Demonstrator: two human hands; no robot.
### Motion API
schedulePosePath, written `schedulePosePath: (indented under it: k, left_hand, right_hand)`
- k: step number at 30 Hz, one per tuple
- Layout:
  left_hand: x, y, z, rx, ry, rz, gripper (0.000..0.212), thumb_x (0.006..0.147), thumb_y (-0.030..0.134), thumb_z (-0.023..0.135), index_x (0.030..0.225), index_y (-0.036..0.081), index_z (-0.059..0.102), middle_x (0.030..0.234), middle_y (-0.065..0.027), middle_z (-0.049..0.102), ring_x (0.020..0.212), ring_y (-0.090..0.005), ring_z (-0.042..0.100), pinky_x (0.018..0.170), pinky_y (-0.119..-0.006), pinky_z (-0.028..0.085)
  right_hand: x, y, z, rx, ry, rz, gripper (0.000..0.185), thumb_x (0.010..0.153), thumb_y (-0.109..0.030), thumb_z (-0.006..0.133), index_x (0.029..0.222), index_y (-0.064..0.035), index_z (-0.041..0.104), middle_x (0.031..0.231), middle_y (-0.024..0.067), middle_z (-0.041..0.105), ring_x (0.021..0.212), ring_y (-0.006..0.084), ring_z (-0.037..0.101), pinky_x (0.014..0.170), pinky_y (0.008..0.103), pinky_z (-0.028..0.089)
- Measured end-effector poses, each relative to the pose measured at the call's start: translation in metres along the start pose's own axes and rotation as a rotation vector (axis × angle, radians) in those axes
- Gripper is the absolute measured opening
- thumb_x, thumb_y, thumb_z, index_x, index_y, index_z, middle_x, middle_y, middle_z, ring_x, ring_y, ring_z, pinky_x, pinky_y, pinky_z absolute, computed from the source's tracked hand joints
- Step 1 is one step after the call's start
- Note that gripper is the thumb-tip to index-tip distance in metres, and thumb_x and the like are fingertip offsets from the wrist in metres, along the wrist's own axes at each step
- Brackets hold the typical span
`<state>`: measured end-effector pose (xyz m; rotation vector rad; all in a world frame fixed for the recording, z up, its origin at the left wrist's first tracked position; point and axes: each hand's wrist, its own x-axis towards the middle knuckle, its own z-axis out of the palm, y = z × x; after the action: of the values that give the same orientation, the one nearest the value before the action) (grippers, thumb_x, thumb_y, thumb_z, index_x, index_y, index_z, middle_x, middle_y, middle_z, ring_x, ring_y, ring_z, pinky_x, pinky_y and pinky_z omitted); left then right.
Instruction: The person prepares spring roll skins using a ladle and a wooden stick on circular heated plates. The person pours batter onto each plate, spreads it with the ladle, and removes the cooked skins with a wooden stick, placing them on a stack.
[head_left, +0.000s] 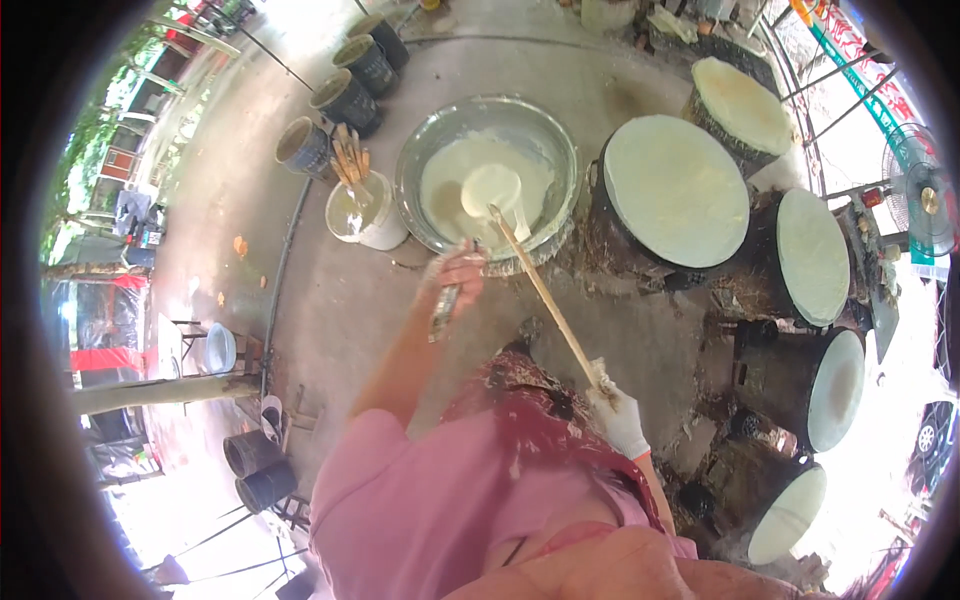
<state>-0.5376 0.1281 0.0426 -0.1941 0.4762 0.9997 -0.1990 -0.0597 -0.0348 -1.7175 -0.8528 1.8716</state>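
My right hand (619, 416), in a white knit glove, grips the lower end of a long wooden handle (547, 296). At the handle's far end a round ladle bowl (491, 187), coated in pale batter, is over the batter (442, 169) in a wide metal basin (409, 150). A pale streak hangs from the bowl's right side. Near the basin's front rim, my bare left hand (459, 277) is closed around a short silvery handle (445, 311). What its other end carries cannot be made out.
Right of the basin, several round griddles, the nearest griddle (675, 191) among them, bear pale layers. A white bucket (382, 225) holds wooden-handled tools (349, 154). Dark buckets (349, 101) line the left. A fan (928, 199) stands far right; a pipe (289, 247) crosses the floor.
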Motion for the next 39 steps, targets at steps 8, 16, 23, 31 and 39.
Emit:
schedulePosePath:
  k: [8, 16, 23, 31, 39]
  left_hand:
    - [-0.016, 0.078, 0.115, 0.52, -0.306, 0.308, 0.031, 0.093, 0.03, 0.052, 0.098, -0.001, 0.051, 0.057, 0.0081, 0.04, 0.034, -0.0008, 0.03, 0.041, -0.019, 0.027]
    - [0.043, 0.034, 0.103, 0.91, -0.073, 0.679, 0.028, 0.092, 0.028, 0.051, 0.089, 0.001, 0.054, 0.058, 0.0009, 0.043, 0.043, -0.008, 0.04, 0.038, -0.022, 0.029]
    - [0.101, -0.028, 0.146, 1.192, -0.233, 0.132, 0.031, 0.093, 0.031, 0.051, 0.09, 0.0, 0.054, 0.053, 0.0008, 0.04, 0.035, -0.0083, 0.033, 0.034, -0.023, 0.024]
    - [0.202, -0.251, 0.145, 1.12, -0.289, -0.831, 0.039, 0.095, 0.04, 0.044, 0.096, 0.003, 0.057, 0.052, 0.005, 0.037, 0.033, -0.0079, 0.027, 0.036, -0.027, 0.024]
    - [0.276, -0.563, 0.24, 1.2, -0.557, -1.106, 0.033, 0.091, 0.035, 0.054, 0.091, 0.003, 0.062, 0.055, 0.0044, 0.037, 0.032, -0.0051, 0.027, 0.034, -0.022, 0.02]
  right_hand:
    - [-0.013, -0.011, -0.023, 0.253, 0.391, -0.74, 0.049, 0.085, 0.003, 0.055, 0.132, 0.0054, 0.042, 0.137, 0.0131, 0.044, 0.113, 0.0139, 0.048, 0.092, 0.0242, 0.04]
    - [0.006, 0.001, -0.042, 0.423, 0.606, -0.614, 0.05, 0.086, 0.001, 0.056, 0.134, 0.0045, 0.04, 0.134, 0.0101, 0.046, 0.11, 0.011, 0.049, 0.092, 0.022, 0.039]
    - [-0.015, 0.01, -0.098, 0.482, 0.811, -0.533, 0.055, 0.085, 0.002, 0.058, 0.136, 0.0053, 0.036, 0.143, 0.0119, 0.036, 0.128, 0.0167, 0.038, 0.102, 0.0258, 0.033]
    - [-0.089, 0.057, -0.192, 0.796, 1.082, -0.368, 0.054, 0.086, 0.002, 0.057, 0.135, 0.0047, 0.037, 0.142, 0.0101, 0.037, 0.127, 0.0143, 0.038, 0.104, 0.0247, 0.028]
    - [-0.144, 0.198, -0.315, 0.948, 1.472, -0.38, 0.05, 0.089, -0.004, 0.054, 0.136, 0.0044, 0.037, 0.141, 0.0092, 0.039, 0.122, 0.0116, 0.04, 0.099, 0.0221, 0.032]
